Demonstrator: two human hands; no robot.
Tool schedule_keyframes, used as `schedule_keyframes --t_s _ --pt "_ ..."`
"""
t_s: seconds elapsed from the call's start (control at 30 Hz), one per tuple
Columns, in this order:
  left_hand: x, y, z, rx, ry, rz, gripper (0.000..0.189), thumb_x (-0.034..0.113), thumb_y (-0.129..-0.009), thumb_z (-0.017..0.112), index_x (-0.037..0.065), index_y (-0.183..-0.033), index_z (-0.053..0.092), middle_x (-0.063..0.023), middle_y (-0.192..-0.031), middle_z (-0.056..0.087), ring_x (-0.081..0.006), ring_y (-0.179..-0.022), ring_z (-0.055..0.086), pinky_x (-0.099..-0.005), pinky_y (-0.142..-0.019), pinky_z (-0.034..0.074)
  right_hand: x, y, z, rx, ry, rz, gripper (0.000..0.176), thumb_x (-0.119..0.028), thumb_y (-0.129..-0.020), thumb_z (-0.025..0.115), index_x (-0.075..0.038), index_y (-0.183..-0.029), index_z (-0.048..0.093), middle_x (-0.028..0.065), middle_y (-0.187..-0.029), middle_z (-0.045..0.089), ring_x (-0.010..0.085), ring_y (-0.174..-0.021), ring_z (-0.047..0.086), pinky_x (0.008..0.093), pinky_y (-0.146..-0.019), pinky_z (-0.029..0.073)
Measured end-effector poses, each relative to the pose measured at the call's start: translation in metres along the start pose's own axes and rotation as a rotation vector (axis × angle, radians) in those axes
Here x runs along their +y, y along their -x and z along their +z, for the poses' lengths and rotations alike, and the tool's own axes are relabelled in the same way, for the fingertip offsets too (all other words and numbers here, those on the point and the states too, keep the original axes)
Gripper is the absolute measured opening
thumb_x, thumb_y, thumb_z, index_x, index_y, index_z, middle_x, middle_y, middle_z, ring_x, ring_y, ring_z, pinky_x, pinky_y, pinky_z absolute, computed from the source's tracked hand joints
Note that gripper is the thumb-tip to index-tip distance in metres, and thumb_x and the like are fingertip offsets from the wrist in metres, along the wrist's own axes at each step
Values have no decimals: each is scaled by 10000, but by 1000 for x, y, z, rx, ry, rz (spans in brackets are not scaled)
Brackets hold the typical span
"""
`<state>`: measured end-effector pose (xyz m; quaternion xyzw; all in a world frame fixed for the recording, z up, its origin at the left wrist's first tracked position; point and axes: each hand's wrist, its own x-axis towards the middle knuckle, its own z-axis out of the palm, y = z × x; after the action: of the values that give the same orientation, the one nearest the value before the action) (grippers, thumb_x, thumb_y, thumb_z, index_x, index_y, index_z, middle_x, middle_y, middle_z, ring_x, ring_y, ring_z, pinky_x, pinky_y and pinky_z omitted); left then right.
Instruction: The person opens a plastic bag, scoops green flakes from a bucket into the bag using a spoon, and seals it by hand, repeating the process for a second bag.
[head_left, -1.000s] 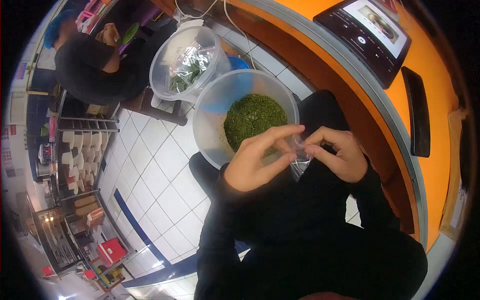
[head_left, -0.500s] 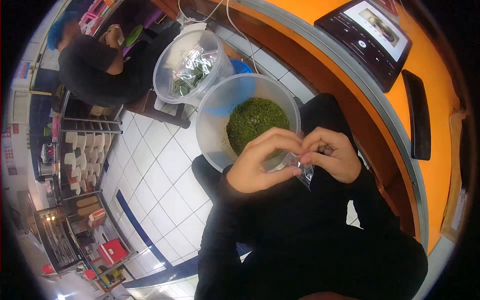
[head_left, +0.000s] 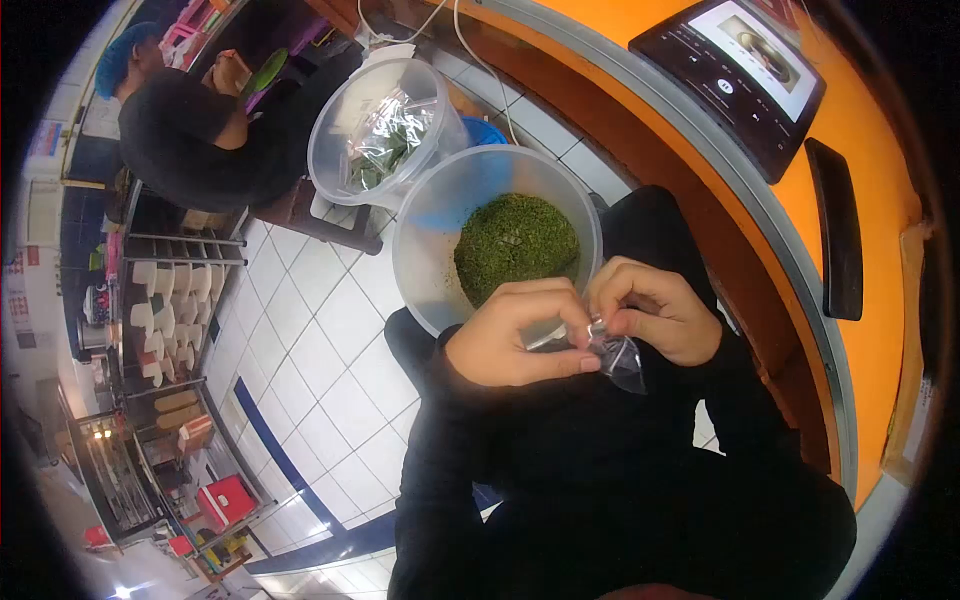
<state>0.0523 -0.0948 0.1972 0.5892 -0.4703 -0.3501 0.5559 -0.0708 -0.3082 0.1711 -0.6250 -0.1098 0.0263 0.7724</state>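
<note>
Between my two hands is a small clear plastic bag [head_left: 624, 366], its lower part hanging loose over my lap. My left hand [head_left: 522, 335] pinches its edge between thumb and fingers. On the other side, my right hand [head_left: 660, 310] grips the bag's upper part with curled fingers. Just beyond my hands stands a translucent plastic tub [head_left: 425, 235] holding a heap of chopped dried green herb [head_left: 515, 245]. Behind it, a second translucent tub [head_left: 330, 130] contains clear bags [head_left: 385, 150] with green contents.
An orange counter [head_left: 870, 180] curves along the right, bearing a tablet [head_left: 740, 80] and a dark flat object [head_left: 838, 230]. A person [head_left: 200, 130] in a blue hair cover sits at the upper left. Shelves [head_left: 175, 320] with white containers line the left. A white cable [head_left: 480, 70] hangs behind the tubs.
The bag has shifted slightly down and right, and its lower part has spread out more. My fingers have changed their hold at its top. The other person's head has turned a little.
</note>
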Motion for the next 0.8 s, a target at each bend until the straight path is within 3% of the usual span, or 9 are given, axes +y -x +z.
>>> schedule_keyframes --t_s 0.2,0.33,0.43,0.5,0.53,0.67,0.73,0.77,0.8 --pt "1 7 -11 42 12 -8 212 188 -915 789 29 -825 682 -90 -1032 575 -232 -1018 585 -379 -932 449 -14 -1 -7 -124 362 49 240 -285 -1066 638 -58 -997 605 58 -1139 496 190 -1063 506 341 -975 436" --pt "-1 10 -8 68 186 -4 259 254 -964 740 29 -846 689 -93 -1086 526 -227 -1066 538 -374 -981 410 -17 -7 -7 -203 369 43 235 -279 -1059 648 -58 -988 611 65 -1159 504 213 -1104 500 348 -999 425" --pt "-6 8 -7 30 11 -34 278 282 -1000 706 36 -870 692 -96 -1109 520 -224 -1072 527 -364 -981 406 -19 -7 -11 -130 223 -136 244 -279 -1057 659 -50 -975 638 69 -1113 603 188 -1075 579 335 -958 463" --pt "-8 8 -7 9 50 -18 282 282 -1031 669 38 -890 688 -89 -1114 507 -217 -1070 516 -364 -980 403 -23 -8 -16 -305 -107 245 247 -267 -1056 668 -36 -969 665 59 -984 696 162 -986 671 320 -913 509" --pt "-8 9 -7 3 76 -10 271 269 -1040 655 36 -905 682 -86 -1108 502 -214 -1061 512 -360 -979 403 -19 -12 -14 -328 -69 237 231 -255 -1053 679 -26 -1039 707 50 -931 750 160 -902 725 308 -854 548" --pt "-11 5 -3 -31 63 -34 230 246 -1056 630 36 -969 666 -80 -1106 492 -211 -1044 499 -348 -975 404 -14 -27 -17 -564 134 258 249 -246 -1055 674 -28 -1158 735 71 -1031 772 180 -944 734 319 -844 562" --pt "-13 5 -5 -48 38 -26 222 245 -1061 620 42 -984 666 -84 -1112 493 -224 -1071 500 -349 -989 404 -5 -36 -8 -679 78 -119 336 -308 -1069 647 -44 -1254 739 100 -1078 783 196 -966 747 334 -818 573" --pt "-14 5 -6 -67 15 -17 214 244 -1065 610 48 -1000 666 -87 -1119 495 -237 -1097 501 -350 -1004 405 -11 -37 -7 -681 76 -119 336 -308 -1069 647 -44 -1254 739 100 -1078 783 196 -966 747 334 -818 573" --pt "-14 5 -8 -64 15 -18 214 244 -1065 610 48 -1000 666 -87 -1119 495 -237 -1097 501 -350 -1004 405 -27 -40 -3 -726 228 175 368 -342 -1074 632 -51 -1275 733 113 -1071 782 199 -976 747 341 -828 575"
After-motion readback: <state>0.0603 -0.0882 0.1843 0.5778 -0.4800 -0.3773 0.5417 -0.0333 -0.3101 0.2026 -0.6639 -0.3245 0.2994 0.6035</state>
